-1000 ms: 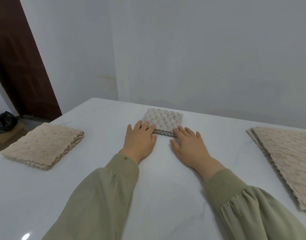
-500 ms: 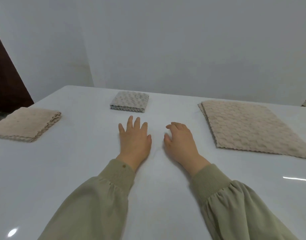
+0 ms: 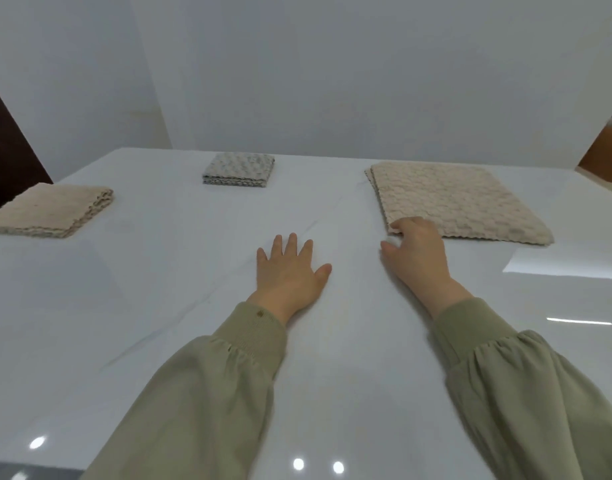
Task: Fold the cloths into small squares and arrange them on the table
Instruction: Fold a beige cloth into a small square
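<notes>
- Target: flat beige textured cloth (image 3: 460,202), right side of the white table (image 3: 159,306); right hand (image 3: 418,258) pinches its near-left corner.
- Left hand (image 3: 290,271) spread flat, centre.
- Looks soft, light, floppy; I'd lift by corners.

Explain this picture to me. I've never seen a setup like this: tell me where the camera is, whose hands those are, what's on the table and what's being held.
There is no machine here. A person wears a camera on the head, so you look forward and down at their own arms in green sleeves. The left hand lies flat and open on the white table, holding nothing. The right hand curls its fingers on the near corner of the large beige cloth, apparently taking hold. Farther back lies a small grey square, already folded. At the left edge is a beige folded cloth.
</notes>
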A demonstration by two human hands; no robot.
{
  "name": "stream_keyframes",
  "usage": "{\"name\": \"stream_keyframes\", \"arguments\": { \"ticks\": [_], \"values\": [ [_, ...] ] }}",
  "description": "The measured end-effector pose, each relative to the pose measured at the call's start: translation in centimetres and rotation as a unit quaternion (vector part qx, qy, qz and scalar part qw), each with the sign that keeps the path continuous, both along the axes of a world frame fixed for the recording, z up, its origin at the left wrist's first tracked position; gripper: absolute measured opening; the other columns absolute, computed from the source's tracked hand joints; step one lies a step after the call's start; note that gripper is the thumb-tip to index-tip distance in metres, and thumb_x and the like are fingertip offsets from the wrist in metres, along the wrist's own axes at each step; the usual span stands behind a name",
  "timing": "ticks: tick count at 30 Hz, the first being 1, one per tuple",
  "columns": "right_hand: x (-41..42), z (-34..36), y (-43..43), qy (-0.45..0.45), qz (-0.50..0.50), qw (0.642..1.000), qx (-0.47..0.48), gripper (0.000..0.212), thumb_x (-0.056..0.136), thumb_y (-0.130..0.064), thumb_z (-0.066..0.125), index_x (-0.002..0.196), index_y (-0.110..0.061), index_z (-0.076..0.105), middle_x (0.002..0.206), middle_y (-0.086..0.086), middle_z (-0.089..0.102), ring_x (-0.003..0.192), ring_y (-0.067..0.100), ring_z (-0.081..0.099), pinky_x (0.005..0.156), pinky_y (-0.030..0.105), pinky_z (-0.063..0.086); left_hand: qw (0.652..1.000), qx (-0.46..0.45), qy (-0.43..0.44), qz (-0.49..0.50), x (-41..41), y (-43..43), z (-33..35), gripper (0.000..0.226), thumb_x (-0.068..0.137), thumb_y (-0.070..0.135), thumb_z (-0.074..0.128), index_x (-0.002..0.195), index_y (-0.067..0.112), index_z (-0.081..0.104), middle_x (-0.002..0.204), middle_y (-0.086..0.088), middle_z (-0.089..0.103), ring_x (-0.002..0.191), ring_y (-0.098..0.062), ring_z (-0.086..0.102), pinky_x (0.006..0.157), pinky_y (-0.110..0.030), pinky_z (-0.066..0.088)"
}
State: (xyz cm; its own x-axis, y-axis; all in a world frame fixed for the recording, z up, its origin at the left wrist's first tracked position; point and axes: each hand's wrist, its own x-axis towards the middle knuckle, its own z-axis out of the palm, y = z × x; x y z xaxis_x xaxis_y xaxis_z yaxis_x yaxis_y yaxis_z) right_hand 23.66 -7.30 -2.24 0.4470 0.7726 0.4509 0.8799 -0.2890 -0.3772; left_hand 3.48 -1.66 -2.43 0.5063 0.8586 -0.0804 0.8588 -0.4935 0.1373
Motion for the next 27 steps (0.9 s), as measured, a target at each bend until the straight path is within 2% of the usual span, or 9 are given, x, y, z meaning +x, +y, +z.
{"name": "stream_keyframes", "arguments": {
  "ticks": [8,11,14,17,20,22,24,26,27],
  "values": [
    [1.4,0.1,2.4,-0.024,-0.052,0.998,-0.02,0.037,0.08,-0.021,0.063,0.114,-0.006,0.06,0.114,0.014,0.061,0.108,0.033,0.048,0.09,0.04,0.037,1.0,-0.005,0.022,-0.015,0.5,0.7,-0.1,0.07,0.094,0.061,0.014,0.151,0.025,-0.004,0.159,-0.003,-0.013,0.145,-0.026,-0.017,0.116,-0.052,-0.007],
    [2.1,0.2,2.9,-0.038,-0.081,0.996,-0.008,0.022,0.085,-0.016,0.055,0.1,-0.007,0.068,0.103,0.013,0.064,0.099,0.033,0.049,0.083,0.039,0.038,0.999,-0.006,0.027,-0.017,0.5,0.7,0.0,0.07,0.094,0.061,0.014,0.151,0.025,-0.004,0.159,-0.004,-0.013,0.145,-0.026,-0.017,0.116,-0.053,-0.007],
    [2.4,0.2,3.0,-0.05,-0.096,0.994,0.01,0.019,0.086,-0.011,0.053,0.086,-0.006,0.072,0.095,0.013,0.066,0.094,0.033,0.05,0.075,0.036,0.033,0.999,-0.008,0.027,-0.018,0.5,0.8,0.0,0.07,0.094,0.061,0.014,0.151,0.025,-0.004,0.159,-0.004,-0.013,0.145,-0.026,-0.016,0.115,-0.053,-0.007],
    [2.7,-0.1,3.2,-0.053,-0.105,0.993,0.019,0.015,0.084,-0.006,0.055,0.082,-0.002,0.069,0.094,0.016,0.065,0.095,0.035,0.05,0.077,0.037,0.033,1.0,-0.007,0.021,-0.019,0.5,0.8,0.0,0.07,0.094,0.061,0.015,0.151,0.025,-0.003,0.159,-0.004,-0.012,0.145,-0.026,-0.016,0.115,-0.053,-0.007],
    [2.1,0.4,3.1,-0.064,-0.041,0.989,0.129,0.011,0.075,0.003,0.053,0.069,-0.001,0.062,0.082,0.018,0.062,0.084,0.037,0.052,0.074,0.039,0.036,1.0,-0.005,0.009,-0.02,0.4,0.9,0.0,0.07,0.094,0.061,0.017,0.152,0.025,0.0,0.16,-0.004,-0.01,0.145,-0.026,-0.014,0.115,-0.053,-0.006],
    [0.8,1.3,2.2,-0.086,0.042,0.963,0.253,0.015,0.08,0.001,0.046,0.069,-0.001,0.057,0.08,0.017,0.058,0.081,0.032,0.05,0.072,0.036,0.037,1.0,-0.005,0.0,-0.02,0.3,0.9,0.0,0.071,0.094,0.062,0.018,0.152,0.025,0.001,0.16,-0.003,-0.009,0.146,-0.025,-0.013,0.116,-0.053,-0.005],
    [-0.8,2.2,0.6,-0.093,0.096,0.925,0.355,0.019,0.089,-0.002,0.043,0.076,0.0,0.056,0.086,0.017,0.057,0.087,0.029,0.047,0.078,0.035,0.04,1.0,-0.004,-0.007,-0.019,0.4,0.8,0.1,0.071,0.093,0.062,0.019,0.152,0.026,0.003,0.16,-0.003,-0.007,0.146,-0.025,-0.012,0.116,-0.052,-0.005],
    [-1.5,2.4,-0.6,-0.075,0.083,0.918,0.381,0.018,0.092,-0.008,0.043,0.085,0.0,0.056,0.097,0.02,0.057,0.098,0.028,0.047,0.088,0.038,0.04,1.0,-0.004,-0.013,-0.018,0.4,0.8,0.1,0.071,0.093,0.063,0.021,0.152,0.026,0.004,0.16,-0.002,-0.006,0.146,-0.025,-0.011,0.116,-0.052,-0.004],
    [-1.3,2.2,-0.8,-0.061,0.052,0.936,0.343,0.019,0.092,-0.014,0.043,0.091,0.0,0.056,0.104,0.02,0.057,0.105,0.029,0.047,0.094,0.042,0.038,1.0,-0.004,-0.015,-0.016,0.4,0.9,0.1,0.071,0.093,0.063,0.021,0.152,0.026,0.005,0.16,-0.002,-0.006,0.146,-0.024,-0.011,0.116,-0.052,-0.004]
  ]
}}
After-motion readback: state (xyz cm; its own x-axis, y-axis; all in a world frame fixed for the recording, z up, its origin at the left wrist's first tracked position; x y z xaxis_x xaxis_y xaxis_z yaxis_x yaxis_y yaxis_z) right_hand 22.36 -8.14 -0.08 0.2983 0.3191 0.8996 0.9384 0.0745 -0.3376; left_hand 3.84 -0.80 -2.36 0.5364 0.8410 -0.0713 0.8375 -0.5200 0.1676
